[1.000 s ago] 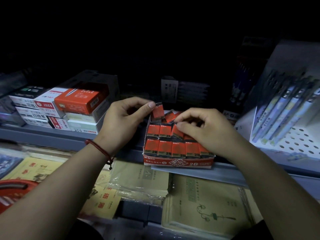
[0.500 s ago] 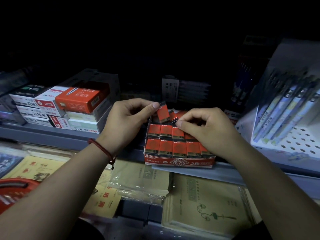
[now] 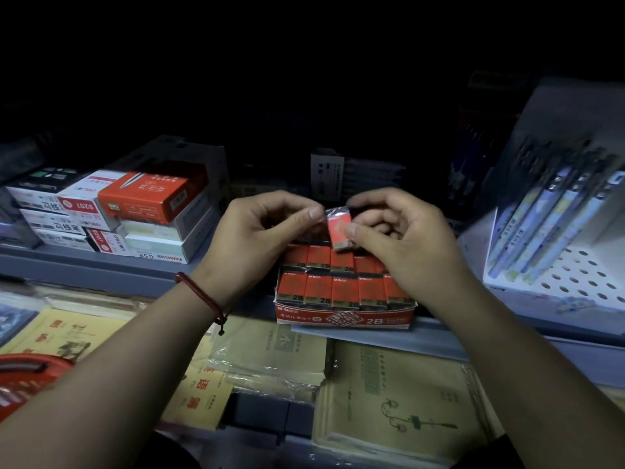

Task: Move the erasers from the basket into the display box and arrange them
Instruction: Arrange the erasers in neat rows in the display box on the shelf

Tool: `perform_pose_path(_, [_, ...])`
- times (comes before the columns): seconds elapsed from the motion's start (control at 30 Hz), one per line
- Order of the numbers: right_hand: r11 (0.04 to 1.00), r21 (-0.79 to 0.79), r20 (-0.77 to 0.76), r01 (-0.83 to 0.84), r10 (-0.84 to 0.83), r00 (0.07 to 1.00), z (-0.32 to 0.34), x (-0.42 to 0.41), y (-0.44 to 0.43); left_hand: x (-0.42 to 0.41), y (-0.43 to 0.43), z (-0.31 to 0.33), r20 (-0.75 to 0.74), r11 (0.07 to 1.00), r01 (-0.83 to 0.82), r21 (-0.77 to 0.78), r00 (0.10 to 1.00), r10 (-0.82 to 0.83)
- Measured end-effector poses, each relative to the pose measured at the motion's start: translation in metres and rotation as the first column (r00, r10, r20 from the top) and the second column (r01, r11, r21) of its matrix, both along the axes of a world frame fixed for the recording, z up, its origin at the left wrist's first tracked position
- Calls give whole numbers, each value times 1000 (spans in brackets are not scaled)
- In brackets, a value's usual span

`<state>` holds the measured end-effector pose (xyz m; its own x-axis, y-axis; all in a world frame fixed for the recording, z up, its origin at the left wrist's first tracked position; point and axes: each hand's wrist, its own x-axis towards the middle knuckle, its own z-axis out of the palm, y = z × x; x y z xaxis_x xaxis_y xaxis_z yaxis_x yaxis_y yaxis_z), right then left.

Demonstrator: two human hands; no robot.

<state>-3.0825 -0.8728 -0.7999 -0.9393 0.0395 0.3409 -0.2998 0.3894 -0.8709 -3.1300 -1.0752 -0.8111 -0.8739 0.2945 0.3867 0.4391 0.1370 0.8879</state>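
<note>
A red display box (image 3: 345, 320) marked 2B sits on the shelf edge, with two neat rows of red erasers (image 3: 333, 291) showing in it. Above its back part, one wrapped red eraser (image 3: 339, 226) is held upright between both hands. My left hand (image 3: 257, 231) pinches its top left corner with thumb and forefinger. My right hand (image 3: 406, 235) grips its right side and lower end. The back rows of the box are hidden behind my hands. A red basket (image 3: 23, 377) shows at the lower left edge.
Stacked pen boxes (image 3: 135, 211) stand on the shelf to the left. A white perforated rack of pens (image 3: 554, 228) stands on the right. Wrapped notebooks (image 3: 389, 401) lie on the lower shelf below the box. The back of the shelf is dark.
My right hand rose off the erasers in the box and took hold of the eraser that my left hand was holding. That eraser now sits a little further right, between both hands.
</note>
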Motion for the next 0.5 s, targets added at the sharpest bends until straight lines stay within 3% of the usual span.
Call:
perform_pose_path(0.13, [996,59,-28,72,-71,997,2,0,9,-18,-10,-11,-123,951,-249,-185,966,229])
perform_pose_path(0.27, [987,128,29,95,-100,995,-3,-2,17,-21,-9,-16,-119,888,-288,-359,958,263])
perform_pose_path(0.5, [982,178,72,68,-82,994,-6,-4,21,-25,-4,-19,-6,907,-265,-326,960,279])
